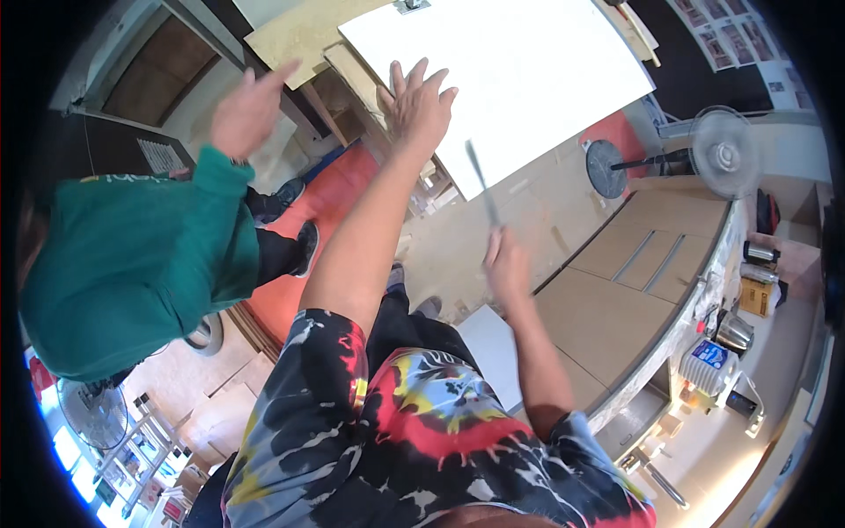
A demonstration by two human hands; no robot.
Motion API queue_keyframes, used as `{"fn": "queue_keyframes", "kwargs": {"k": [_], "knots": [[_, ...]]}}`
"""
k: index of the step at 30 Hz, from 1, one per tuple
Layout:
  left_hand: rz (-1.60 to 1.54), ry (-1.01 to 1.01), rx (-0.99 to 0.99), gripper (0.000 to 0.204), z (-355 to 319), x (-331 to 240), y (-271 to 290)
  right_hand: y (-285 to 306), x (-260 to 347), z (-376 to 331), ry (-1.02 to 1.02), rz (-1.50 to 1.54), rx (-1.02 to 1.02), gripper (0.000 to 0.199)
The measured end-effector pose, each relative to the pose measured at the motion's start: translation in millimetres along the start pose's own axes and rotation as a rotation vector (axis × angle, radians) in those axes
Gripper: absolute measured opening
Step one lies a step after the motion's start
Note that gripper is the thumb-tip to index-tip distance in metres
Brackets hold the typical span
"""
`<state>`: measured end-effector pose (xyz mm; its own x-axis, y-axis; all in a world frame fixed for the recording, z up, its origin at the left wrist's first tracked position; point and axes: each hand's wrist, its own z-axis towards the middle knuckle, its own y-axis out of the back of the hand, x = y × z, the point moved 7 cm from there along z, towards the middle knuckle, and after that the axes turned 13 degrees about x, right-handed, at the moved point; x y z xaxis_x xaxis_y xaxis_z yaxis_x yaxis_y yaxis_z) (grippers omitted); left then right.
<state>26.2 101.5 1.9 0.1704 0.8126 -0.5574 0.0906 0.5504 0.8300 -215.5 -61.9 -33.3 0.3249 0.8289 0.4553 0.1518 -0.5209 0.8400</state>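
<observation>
A large white panel (528, 79) lies flat on a wooden workbench, its near edge slanting towards me. My left hand (421, 101), fingers spread, rests on the panel near its left corner. In front of the near edge, my right hand (508, 264) is closed round the end of a long, thin grey metal file (481, 176). The file points away from me, its tip apart from or only just beneath the edge; it is slightly blurred. On the panel's far edge sits a small metal fitting (411, 5).
A co-worker in a green top (141, 255) stands at my left, a hand (251, 110) held out with a finger pointing at the bench. To the right are a standing fan (724, 154) and brown cabinets (607, 299) under a cluttered counter. Red flooring (339, 185) shows between us.
</observation>
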Motion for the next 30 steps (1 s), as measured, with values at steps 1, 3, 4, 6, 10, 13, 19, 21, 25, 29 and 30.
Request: {"fn": "queue_keyframes", "kwargs": {"k": [1,3,4,6,10,13,19,21,25,29,30], "knots": [[-0.003,0.003,-0.002,0.042,-2,2,0,-20,-1,-24,0.035,-0.054,0.015,0.026],[0.007,0.003,0.005,0.043,-4,3,-2,-15,14,-37,0.069,-0.041,-0.036,0.029],[0.018,0.01,0.009,0.043,-5,5,-2,-5,13,-18,0.054,0.036,-0.057,0.028],[0.026,-0.008,0.024,0.043,-7,-1,-5,31,11,21,0.008,0.187,-0.128,0.026],[0.036,-0.02,0.04,0.045,-3,-5,5,11,11,-12,0.15,-0.006,-0.137,0.028],[0.024,0.017,0.067,0.047,-5,11,0,-11,15,-31,0.045,-0.051,0.041,0.032],[0.0,0.007,0.215,0.053,-6,-4,0,29,4,8,-0.074,0.095,-0.078,0.034],[-0.026,-0.015,0.23,0.054,2,-4,-1,-4,10,-15,-0.007,0.06,-0.001,0.034],[-0.025,-0.009,0.266,0.057,1,3,-2,5,31,-31,-0.015,0.022,0.017,0.031],[0.03,-0.004,0.266,0.058,6,4,-3,7,34,-35,0.131,0.032,-0.074,0.029],[0.202,-0.062,0.271,0.058,13,12,-11,-3,42,-45,0.27,0.019,-0.077,0.029]]}}
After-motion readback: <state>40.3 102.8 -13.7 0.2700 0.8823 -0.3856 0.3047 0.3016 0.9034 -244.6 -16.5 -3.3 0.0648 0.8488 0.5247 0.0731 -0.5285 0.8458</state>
